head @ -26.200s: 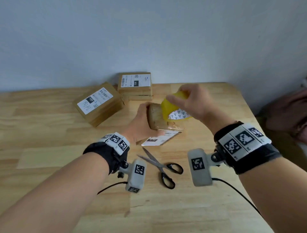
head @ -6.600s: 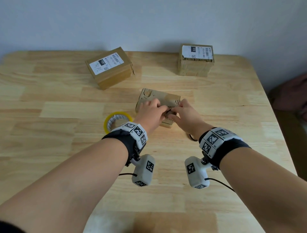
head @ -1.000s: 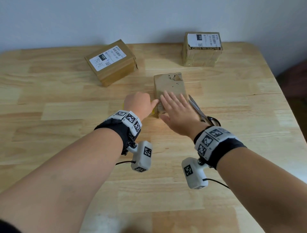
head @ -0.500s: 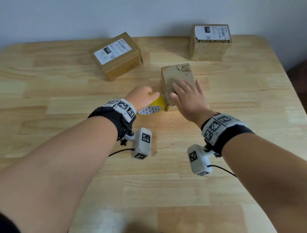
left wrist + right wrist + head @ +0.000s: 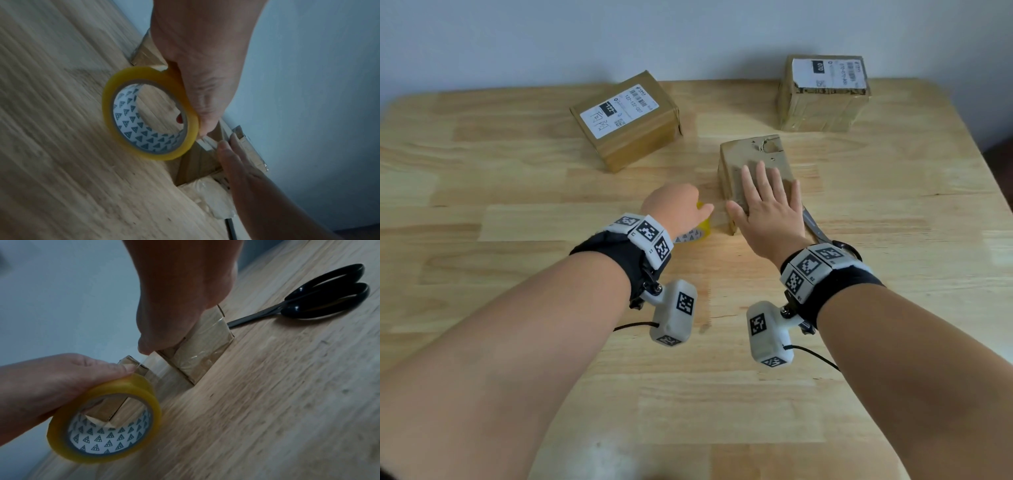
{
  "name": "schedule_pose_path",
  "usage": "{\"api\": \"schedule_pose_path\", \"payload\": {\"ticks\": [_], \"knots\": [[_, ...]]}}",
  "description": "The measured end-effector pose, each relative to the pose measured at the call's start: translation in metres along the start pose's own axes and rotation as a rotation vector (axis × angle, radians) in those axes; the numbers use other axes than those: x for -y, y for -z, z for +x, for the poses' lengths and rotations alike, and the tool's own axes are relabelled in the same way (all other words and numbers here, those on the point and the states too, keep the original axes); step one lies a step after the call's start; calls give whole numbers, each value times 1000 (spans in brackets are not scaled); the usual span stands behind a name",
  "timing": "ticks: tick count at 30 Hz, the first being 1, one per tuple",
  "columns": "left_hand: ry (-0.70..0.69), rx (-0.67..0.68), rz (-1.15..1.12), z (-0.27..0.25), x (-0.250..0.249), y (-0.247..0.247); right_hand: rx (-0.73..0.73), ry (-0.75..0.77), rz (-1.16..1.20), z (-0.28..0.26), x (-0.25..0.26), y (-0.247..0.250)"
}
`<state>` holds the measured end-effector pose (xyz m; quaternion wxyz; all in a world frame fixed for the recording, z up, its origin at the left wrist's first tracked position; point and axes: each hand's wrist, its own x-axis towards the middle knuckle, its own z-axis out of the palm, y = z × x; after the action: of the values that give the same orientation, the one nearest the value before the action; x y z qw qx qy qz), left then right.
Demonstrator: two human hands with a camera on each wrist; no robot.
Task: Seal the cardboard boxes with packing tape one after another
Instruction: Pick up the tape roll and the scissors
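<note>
The left hand (image 5: 677, 205) grips the tape roll (image 5: 148, 113) on edge just left of the box (image 5: 751, 161). The right hand (image 5: 768, 209) lies flat, fingers spread, on the box, which runs lengthwise away across the worktop (image 5: 517, 205).

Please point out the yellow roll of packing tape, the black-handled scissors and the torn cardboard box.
Yellow roll of packing tape (image 5: 61, 439), right wrist view, outer rim.
Black-handled scissors (image 5: 329, 293), right wrist view, handle loops.
Torn cardboard box (image 5: 739, 154), head view, top face.

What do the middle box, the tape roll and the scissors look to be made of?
Middle box: brown cardboard, matte, torn hole on top. Tape roll: glossy translucent yellowish plastic film, printed core that looks like paper. Scissors: dark metal blades, shiny black handles, probably plastic.
</note>
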<state>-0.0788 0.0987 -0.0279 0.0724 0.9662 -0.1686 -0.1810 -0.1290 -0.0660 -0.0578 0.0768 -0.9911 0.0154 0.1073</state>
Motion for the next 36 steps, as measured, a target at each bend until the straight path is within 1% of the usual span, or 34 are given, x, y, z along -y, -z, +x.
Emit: {"api": "schedule_pose_path", "payload": {"ticks": [3, 5, 8, 10, 14, 17, 19, 23, 26, 31, 36], "knots": [[-1, -38, 8, -1, -4, -1, 14, -2, -19, 1, 1, 2], [-37, -67, -56, -4, -5, -4, -6, -28, -43, 2, 7, 1], [-64, -47, -198, -6, -1, -5, -35, -77, -66, 4, 18, -4], [-69, -23, -220, -6, 4, -3, -50, -84, -62, 3, 19, -7], [-92, 1, -75, -4, 1, -2, -61, -72, -78, 2, 15, -9], [-55, 18, 55, -3, -2, -2, -43, -67, -97, 3, 15, -9], [-20, 14, 96, -3, -3, -3, -41, -58, -97, 3, 14, -9], [-22, -28, 124, -5, -4, -7, -54, -57, -80, 2, 13, -9], [-39, -28, 86, -4, 3, -6, -76, -49, -48, 2, 12, -8], [-92, 8, -80, -5, 6, -1, -78, -58, -112, 4, 13, -11], [-118, -24, -173, -11, 5, -1, -85, -4, -118, 7, 4, -12]]}}
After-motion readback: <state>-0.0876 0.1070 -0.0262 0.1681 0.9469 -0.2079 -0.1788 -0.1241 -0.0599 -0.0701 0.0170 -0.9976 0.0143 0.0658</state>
